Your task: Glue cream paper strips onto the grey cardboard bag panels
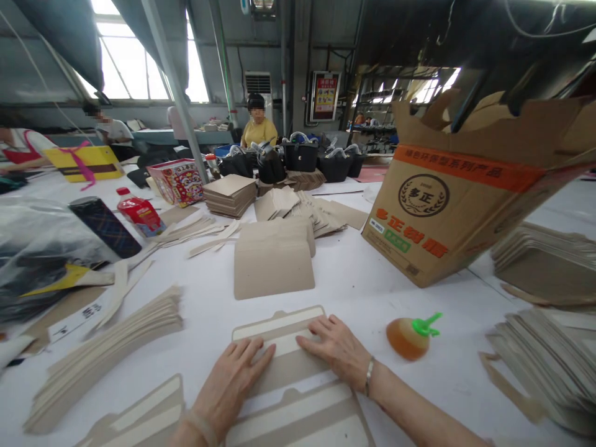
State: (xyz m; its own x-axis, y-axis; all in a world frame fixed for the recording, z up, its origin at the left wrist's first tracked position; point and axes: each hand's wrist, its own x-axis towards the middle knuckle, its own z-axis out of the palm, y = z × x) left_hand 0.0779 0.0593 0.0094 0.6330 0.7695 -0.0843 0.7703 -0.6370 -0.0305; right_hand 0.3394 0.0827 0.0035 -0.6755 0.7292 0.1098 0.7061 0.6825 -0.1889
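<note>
My left hand (231, 379) lies on the left side of a beige cardboard panel (293, 372) with pale strips across it, fingers stretched out. On the panel's right side rests my right hand (342, 352), its thumb apart from the fingers, pressing near a pale strip. Nearer to me is a second cardboard panel (302, 422) with similar strips, partly cut off by the frame. Another panel with strips (153, 406) lies to the left of my left wrist. A squat bottle of amber liquid (405, 338) with a green nozzle tips over on the table, right of my right hand.
Plain cardboard panels (274, 264) lie ahead. Curved cardboard strips (112, 354) are stacked at left, more pieces (549, 366) at right. A large carton (419, 217) stands back right. Beyond are a red drink bottle (139, 212), black handbags (300, 154) and a seated person (259, 130).
</note>
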